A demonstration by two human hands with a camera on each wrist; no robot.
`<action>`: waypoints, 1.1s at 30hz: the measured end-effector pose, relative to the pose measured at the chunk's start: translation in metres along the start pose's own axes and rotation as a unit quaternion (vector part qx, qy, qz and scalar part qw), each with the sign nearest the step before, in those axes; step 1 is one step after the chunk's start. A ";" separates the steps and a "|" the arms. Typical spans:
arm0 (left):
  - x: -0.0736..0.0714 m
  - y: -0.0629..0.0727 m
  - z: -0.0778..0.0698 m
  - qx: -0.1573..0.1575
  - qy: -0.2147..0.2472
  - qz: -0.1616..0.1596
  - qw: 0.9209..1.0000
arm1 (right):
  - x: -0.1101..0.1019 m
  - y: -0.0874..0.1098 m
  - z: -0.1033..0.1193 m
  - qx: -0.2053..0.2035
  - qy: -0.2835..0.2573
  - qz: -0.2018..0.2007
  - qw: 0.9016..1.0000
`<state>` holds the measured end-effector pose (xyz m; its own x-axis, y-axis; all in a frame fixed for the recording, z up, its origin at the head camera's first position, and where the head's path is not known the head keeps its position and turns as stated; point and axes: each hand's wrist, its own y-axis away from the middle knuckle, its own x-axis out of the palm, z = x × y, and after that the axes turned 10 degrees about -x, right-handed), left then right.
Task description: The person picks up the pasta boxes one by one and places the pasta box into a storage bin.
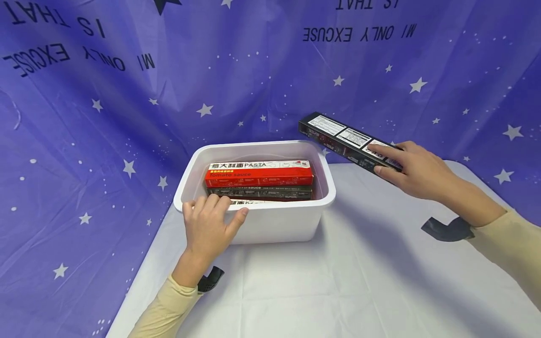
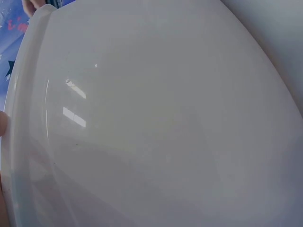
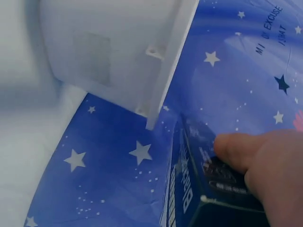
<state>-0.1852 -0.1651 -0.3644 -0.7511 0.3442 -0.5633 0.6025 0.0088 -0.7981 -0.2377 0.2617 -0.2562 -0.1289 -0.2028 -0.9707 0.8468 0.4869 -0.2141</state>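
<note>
A white plastic bin (image 1: 270, 223) stands on the table with pasta boxes inside. My left hand (image 1: 207, 230) grips its near rim at the left corner, fingers hooked over the edge. A red and white pasta box (image 1: 258, 176) lies uppermost in the bin, against a black pasta box (image 1: 270, 192); part of another white-topped box (image 1: 249, 202) shows behind the near rim. To the right, my right hand (image 1: 416, 171) holds a black pasta box (image 1: 351, 141) by its near end, raised and tilted, its far end above the bin's right rim. The right wrist view shows the thumb (image 3: 241, 149) on that box.
A white cloth (image 1: 287, 286) covers the table. Behind and to the left hangs a blue-purple curtain (image 1: 262, 84) with stars and lettering. Dark wrist straps show at the left wrist (image 1: 211, 279) and right wrist (image 1: 448, 230).
</note>
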 end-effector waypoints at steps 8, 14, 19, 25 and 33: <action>-0.001 0.001 0.001 -0.001 -0.002 0.007 1.000 | -0.008 -0.024 0.027 -0.074 -0.012 -0.001 0.997; -0.001 0.000 0.001 0.000 0.000 0.003 1.000 | -0.004 -0.045 0.047 -0.150 -0.036 0.006 0.988; 0.000 0.000 0.000 0.001 0.001 0.005 1.000 | 0.003 -0.064 0.062 -0.204 -0.058 0.032 0.977; 0.000 0.001 -0.001 0.001 -0.001 -0.004 1.000 | 0.010 -0.082 0.082 -0.254 -0.060 0.066 0.963; 0.000 0.000 -0.002 0.004 0.000 -0.010 1.000 | 0.018 -0.096 0.107 -0.309 -0.059 0.094 0.944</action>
<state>-0.1847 -0.1629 -0.3644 -0.7635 0.3440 -0.5466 0.5846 0.0086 -0.8113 -0.2656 0.1204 -0.2416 0.0834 -0.1393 -0.9867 0.3810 0.9194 -0.0976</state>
